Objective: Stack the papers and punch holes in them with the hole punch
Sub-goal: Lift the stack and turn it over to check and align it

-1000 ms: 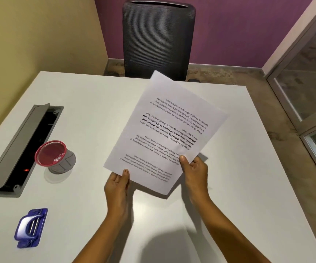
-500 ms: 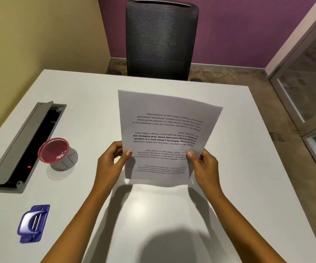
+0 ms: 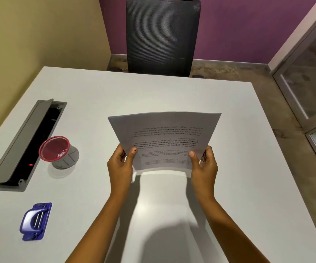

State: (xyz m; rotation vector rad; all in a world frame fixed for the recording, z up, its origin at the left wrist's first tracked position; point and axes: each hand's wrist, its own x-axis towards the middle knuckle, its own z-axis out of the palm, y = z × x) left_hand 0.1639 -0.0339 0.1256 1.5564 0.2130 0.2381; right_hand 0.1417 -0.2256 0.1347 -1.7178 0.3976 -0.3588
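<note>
Hole punch (image 3: 36,221) lies on the table (image 3: 252,168), well left of the papers (image 3: 164,137), untouched. Red-rimmed cup (image 3: 58,151) also to their left. Left hand (image 3: 120,165) pinches the papers' left edge, thumb on top; right hand (image 3: 204,165) pinches the right edge — sheets held above the tabletop.

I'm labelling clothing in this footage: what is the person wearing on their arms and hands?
Nothing is worn. The left hand and right hand are bare: no gloves, rings or bracelets visible. The left forearm and right forearm are uncovered to the frame's edge, no sleeve or watch.
</note>
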